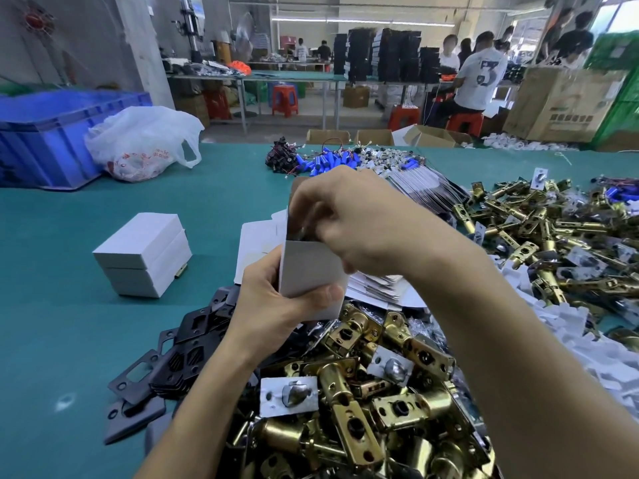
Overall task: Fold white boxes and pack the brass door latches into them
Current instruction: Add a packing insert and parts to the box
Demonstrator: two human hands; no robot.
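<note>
My left hand point(276, 305) grips an upright white box point(307, 271) by its lower part, thumb across the front. My right hand point(349, 219) is over the box's open top with fingers curled down into the opening; what they hold is hidden. Brass door latches point(363, 392) lie heaped just below my hands, and a second heap of brass latches point(539, 236) spreads at the right. Two closed white boxes point(143, 254) are stacked to the left. Flat unfolded white boxes point(373, 285) lie behind the held box.
Black strike plates point(166, 368) lie at the lower left on the green table point(69, 323). A blue crate point(52, 133) and a white plastic bag point(141, 140) stand far left. Blue batteries and wires point(339, 160) lie at the back. People work at tables beyond.
</note>
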